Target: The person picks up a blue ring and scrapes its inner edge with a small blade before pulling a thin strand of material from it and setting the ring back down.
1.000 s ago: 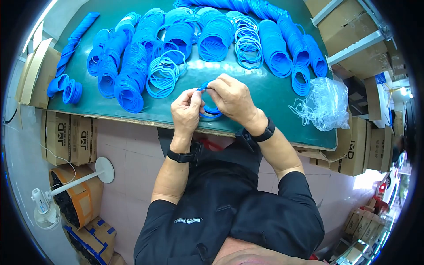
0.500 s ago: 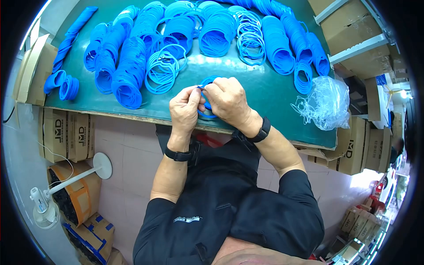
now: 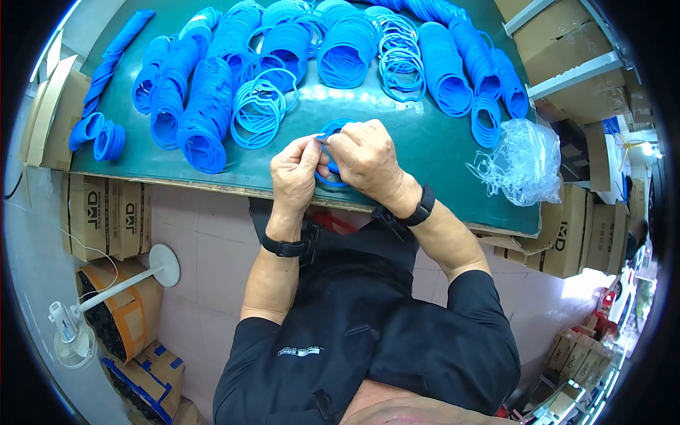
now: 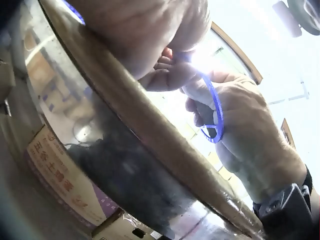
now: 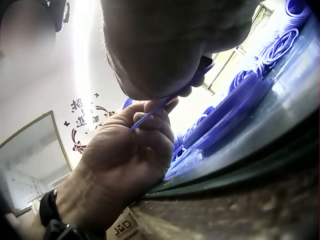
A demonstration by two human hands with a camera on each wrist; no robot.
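Both hands meet over the near edge of the green table, at a thin blue ring. The left hand pinches it between thumb and fingertips. Just beside it, the right hand has its fingers curled and grips the ring, covering part of it. In the left wrist view the ring's blue band loops down in front of the right hand. A straight blue strip of it runs between the two hands in the right wrist view. The fingertips partly hide one another there.
Bundles of blue rings stand in rows across the table, with a loose heap of rings ahead of the left hand. A clear plastic bag lies at the right corner. Cartons and a white fan stand at the left.
Over the last second the ring's upper arc has come into sight beyond the right fingers. The right hand has shifted slightly toward the table's near side; both hands keep hold of the ring.
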